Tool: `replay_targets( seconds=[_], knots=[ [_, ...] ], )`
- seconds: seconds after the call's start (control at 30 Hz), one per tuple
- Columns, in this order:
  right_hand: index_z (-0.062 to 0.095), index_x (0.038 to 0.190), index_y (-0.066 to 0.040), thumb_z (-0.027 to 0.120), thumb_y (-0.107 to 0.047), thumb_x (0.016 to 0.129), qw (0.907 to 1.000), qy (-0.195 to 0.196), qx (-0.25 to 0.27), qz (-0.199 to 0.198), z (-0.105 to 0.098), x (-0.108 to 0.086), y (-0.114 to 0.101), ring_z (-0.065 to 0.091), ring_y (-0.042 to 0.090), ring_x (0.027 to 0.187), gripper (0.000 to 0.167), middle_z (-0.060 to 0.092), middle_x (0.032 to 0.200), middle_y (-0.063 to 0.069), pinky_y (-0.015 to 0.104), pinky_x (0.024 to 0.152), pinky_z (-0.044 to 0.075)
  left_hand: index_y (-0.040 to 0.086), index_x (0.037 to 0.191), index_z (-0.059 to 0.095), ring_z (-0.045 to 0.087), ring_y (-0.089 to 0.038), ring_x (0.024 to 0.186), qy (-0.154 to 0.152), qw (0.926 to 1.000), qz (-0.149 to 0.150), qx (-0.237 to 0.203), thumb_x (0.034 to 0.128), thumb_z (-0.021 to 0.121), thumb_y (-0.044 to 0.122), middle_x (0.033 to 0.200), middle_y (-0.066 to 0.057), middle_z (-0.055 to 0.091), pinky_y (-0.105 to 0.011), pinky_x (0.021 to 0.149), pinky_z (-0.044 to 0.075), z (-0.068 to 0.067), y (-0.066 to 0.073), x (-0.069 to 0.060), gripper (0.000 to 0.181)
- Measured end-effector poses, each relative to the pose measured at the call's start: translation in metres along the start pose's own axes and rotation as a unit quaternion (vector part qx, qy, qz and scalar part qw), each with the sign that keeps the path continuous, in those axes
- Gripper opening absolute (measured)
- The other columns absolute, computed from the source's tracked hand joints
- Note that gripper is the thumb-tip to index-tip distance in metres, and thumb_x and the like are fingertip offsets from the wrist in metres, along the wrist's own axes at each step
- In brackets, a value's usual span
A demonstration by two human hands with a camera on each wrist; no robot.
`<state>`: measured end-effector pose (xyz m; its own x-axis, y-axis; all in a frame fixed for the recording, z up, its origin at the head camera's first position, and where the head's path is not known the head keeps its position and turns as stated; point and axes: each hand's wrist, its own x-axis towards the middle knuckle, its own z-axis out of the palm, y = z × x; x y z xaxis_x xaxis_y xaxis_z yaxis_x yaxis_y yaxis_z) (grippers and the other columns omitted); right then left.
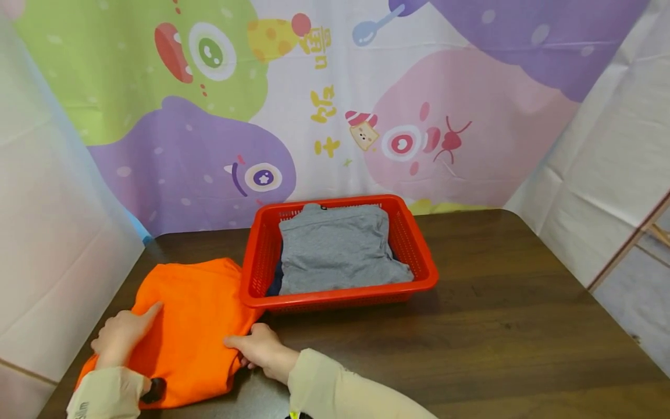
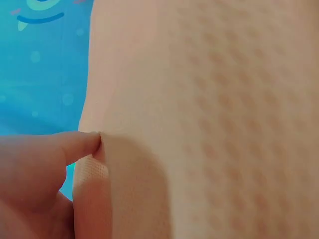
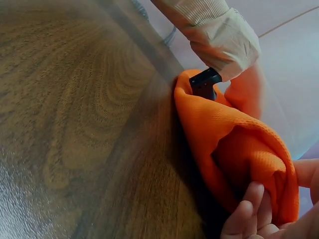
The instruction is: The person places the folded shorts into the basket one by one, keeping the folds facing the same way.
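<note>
A folded orange garment [image 1: 191, 326] lies at the left of the table, partly up against the red basket. My left hand [image 1: 121, 336] grips its left side, the thumb on top; the left wrist view has a digit pinching a fold of the knit fabric [image 2: 144, 89]. At the opposite edge, my right hand [image 1: 260, 348] pinches the cloth between thumb and fingers. The right wrist view looks into an open fold of the orange garment [image 3: 224, 127], with several fingers [image 3: 244, 214] curled at its rim. Some left fingers are hidden.
A red plastic basket [image 1: 340, 299] stands mid-table with a grey garment [image 1: 337, 247] and some dark cloth [image 1: 275, 276] in it. Brown wooden tabletop [image 1: 502, 314] extends to the right. A cartoon-printed curtain [image 1: 335, 99] hangs behind, and white sheets flank both sides.
</note>
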<state>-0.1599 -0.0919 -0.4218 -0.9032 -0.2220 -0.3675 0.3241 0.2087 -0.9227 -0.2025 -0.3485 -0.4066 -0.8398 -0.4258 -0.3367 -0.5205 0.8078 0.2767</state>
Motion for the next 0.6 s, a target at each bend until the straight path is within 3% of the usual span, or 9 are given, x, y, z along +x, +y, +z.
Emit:
replay_targets(
  seconds=[0.13, 0.23, 0.33, 0.5, 0.6],
  knots=[
    [0.055, 0.075, -0.009, 0.070, -0.017, 0.074, 0.9999, 0.006, -0.005, -0.009, 0.0011, 0.0004, -0.0003, 0.045, 0.009, 0.047, 0.018, 0.050, 0.057, -0.002, 0.019, 0.044, 0.040, -0.022, 0.113, 0.042, 0.050, -0.049, 0.088, 0.021, 0.9982, 0.055, -0.012, 0.0858, 0.029, 0.065, 0.110, -0.042, 0.044, -0.054, 0.070, 0.042, -0.0017, -0.0026, 0.0012, 0.092],
    [0.058, 0.082, -0.007, 0.072, -0.019, 0.073, 0.9999, 0.009, -0.002, -0.008, 0.0018, 0.0020, -0.0004, 0.052, 0.011, 0.060, 0.021, 0.056, 0.071, -0.001, 0.026, 0.057, 0.048, -0.023, 0.111, 0.043, 0.052, -0.045, 0.082, 0.018, 0.9968, 0.074, -0.022, 0.0875, 0.030, 0.061, 0.107, -0.041, 0.047, -0.049, 0.066, 0.044, -0.0016, -0.0053, 0.0025, 0.088],
    [0.057, 0.090, -0.005, 0.074, -0.021, 0.073, 0.9999, 0.010, 0.004, -0.001, 0.0024, 0.0037, -0.0006, 0.053, 0.014, 0.070, 0.029, 0.057, 0.080, 0.001, 0.029, 0.065, 0.048, -0.024, 0.115, 0.038, 0.050, -0.048, 0.088, 0.001, 0.9960, 0.079, -0.043, 0.0883, 0.029, 0.060, 0.112, -0.042, 0.043, -0.053, 0.076, 0.043, -0.0027, -0.0063, 0.0025, 0.089],
    [0.054, 0.095, -0.004, 0.072, -0.021, 0.075, 0.9987, 0.002, 0.048, 0.018, 0.0047, 0.0050, -0.0013, 0.055, 0.015, 0.068, 0.032, 0.056, 0.083, 0.002, 0.028, 0.061, 0.048, -0.029, 0.123, 0.024, 0.040, -0.054, 0.104, -0.031, 0.9930, 0.077, -0.084, 0.0894, 0.027, 0.059, 0.121, -0.045, 0.030, -0.059, 0.091, 0.035, -0.0065, -0.0062, 0.0020, 0.093],
    [0.052, 0.096, -0.005, 0.070, -0.021, 0.077, 0.9954, -0.009, 0.089, 0.032, 0.0063, 0.0053, -0.0011, 0.058, 0.014, 0.064, 0.031, 0.058, 0.082, 0.002, 0.028, 0.055, 0.050, -0.028, 0.125, 0.019, 0.037, -0.054, 0.107, -0.039, 0.9908, 0.073, -0.107, 0.0898, 0.028, 0.057, 0.124, -0.045, 0.026, -0.058, 0.092, 0.035, -0.0075, -0.0066, 0.0013, 0.093]
  ],
)
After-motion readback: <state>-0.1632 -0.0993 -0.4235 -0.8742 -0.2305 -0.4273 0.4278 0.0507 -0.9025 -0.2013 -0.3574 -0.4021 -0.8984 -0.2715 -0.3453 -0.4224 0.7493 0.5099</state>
